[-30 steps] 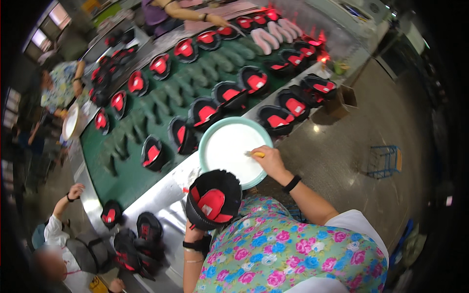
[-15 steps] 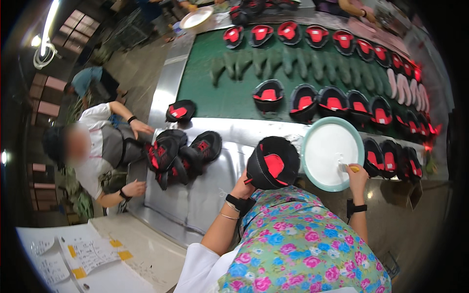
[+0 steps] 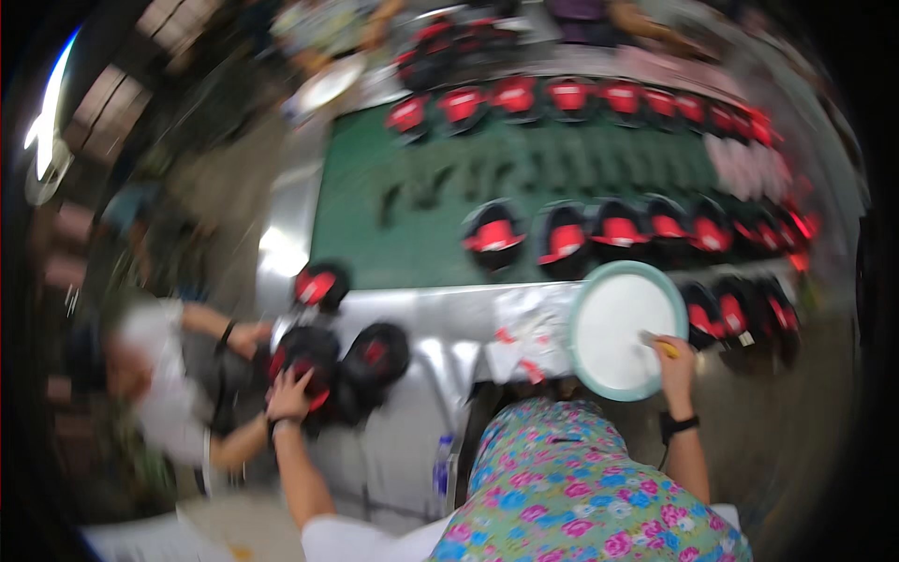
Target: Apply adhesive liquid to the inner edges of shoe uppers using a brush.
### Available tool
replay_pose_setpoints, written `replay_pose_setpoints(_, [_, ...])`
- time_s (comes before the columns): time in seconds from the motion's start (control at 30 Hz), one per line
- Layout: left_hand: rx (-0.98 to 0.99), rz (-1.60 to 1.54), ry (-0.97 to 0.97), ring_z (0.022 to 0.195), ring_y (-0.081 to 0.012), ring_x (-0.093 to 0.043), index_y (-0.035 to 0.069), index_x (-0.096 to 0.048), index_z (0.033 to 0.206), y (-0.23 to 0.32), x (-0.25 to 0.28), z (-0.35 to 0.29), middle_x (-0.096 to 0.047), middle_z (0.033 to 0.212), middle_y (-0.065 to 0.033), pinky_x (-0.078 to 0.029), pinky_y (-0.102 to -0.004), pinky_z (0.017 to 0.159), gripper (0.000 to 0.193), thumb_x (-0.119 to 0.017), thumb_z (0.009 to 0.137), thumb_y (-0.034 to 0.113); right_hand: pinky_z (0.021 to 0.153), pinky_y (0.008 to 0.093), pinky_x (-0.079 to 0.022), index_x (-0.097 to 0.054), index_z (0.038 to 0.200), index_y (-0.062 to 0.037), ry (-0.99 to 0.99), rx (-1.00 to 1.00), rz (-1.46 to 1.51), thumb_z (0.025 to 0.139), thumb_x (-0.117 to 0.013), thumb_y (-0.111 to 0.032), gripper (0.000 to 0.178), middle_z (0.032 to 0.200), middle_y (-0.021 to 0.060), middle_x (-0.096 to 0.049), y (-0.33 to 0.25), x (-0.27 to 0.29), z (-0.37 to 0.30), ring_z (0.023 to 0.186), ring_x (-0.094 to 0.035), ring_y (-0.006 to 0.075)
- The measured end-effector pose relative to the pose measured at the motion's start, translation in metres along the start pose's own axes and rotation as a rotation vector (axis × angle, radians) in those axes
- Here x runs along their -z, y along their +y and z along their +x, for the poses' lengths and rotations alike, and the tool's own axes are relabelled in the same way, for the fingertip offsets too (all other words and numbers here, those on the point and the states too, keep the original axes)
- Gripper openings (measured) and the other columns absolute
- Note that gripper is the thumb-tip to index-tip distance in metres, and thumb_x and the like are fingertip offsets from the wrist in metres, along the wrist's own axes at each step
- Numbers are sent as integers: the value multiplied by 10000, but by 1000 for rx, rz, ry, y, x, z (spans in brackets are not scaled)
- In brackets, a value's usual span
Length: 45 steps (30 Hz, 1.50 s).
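Observation:
My left hand [image 3: 288, 398] reaches far to the left, its blurred fingers spread on a black and red shoe upper [image 3: 316, 348] in a small pile. Beside it in the pile lies another black shoe upper [image 3: 376, 356]. My right hand [image 3: 676, 365] is closed round the yellow handle of a brush [image 3: 668, 348]. The brush tip is over the white contents of a round pale-green basin [image 3: 579, 361]. Motion blur hides whether my left fingers press on or merely rest against the upper.
Across the table, a co-worker's hand [image 3: 248, 339] is close to the same pile. Rows of black and red uppers [image 3: 562, 244] stand on the green work surface [image 3: 393, 253]. A white sheet with red marks [image 3: 524, 337] lies left of the basin. Below stands a bottle [image 3: 442, 464].
My left hand has moved left from in front of me to the pile; the upper it held is gone from there. My right hand stays at the basin with the brush. The view has shifted.

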<state>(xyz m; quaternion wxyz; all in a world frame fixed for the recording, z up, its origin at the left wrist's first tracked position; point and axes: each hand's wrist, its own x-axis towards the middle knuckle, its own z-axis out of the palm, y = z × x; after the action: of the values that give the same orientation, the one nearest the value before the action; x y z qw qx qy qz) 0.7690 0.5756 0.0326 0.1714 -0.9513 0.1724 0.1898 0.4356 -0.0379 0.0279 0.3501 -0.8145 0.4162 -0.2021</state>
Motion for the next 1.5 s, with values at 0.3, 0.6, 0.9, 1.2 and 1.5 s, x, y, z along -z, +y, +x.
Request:
replay_pose_setpoints(0.3, [-812,-849,346,1086,-275,-540,28,-535,1223,307,202,12,-569,1193,-149,-411,-339,907,425,-496,811,-67,723,352,-484,-669,917,-61,-45,293,47,780,-617,-99,151,822,105,-593,13,-29,-5,817,-579,272])
replay_pose_setpoints(0.6, [-1720,-709,60,901,-306,-559,57,-612,1027,710,288,-144,-595,934,-130,-476,-363,748,269,-630,761,21,1054,371,-310,-362,1338,-43,-526,42,734,906,-533,-180,484,1352,140,-422,65,39,-8,1244,-400,235])
replay_pose_setpoints(0.9, [-1408,-385,456,974,-303,-516,-16,-512,1054,1031,261,-184,-567,995,-163,-443,-396,790,505,-721,687,260,920,416,-399,-494,1175,-2,-223,330,679,869,-547,-110,329,1176,195,-534,123,65,26,1114,-500,298])
replay_pose_setpoints(1.2, [-1060,-583,-86,931,-335,-621,36,-675,881,1103,246,-143,-653,911,-201,-470,-437,812,239,-657,685,171,901,398,-415,-527,1142,-6,-234,314,781,850,-578,-105,313,1140,186,-559,147,82,72,1072,-528,294])
replay_pose_setpoints(1.5, [-1186,-904,227,924,-318,-552,90,-591,998,847,370,-112,-602,892,-114,-405,-427,823,439,-771,605,168,775,341,-475,-639,923,-12,-345,239,568,790,-657,-86,154,922,139,-634,112,99,49,848,-613,277])
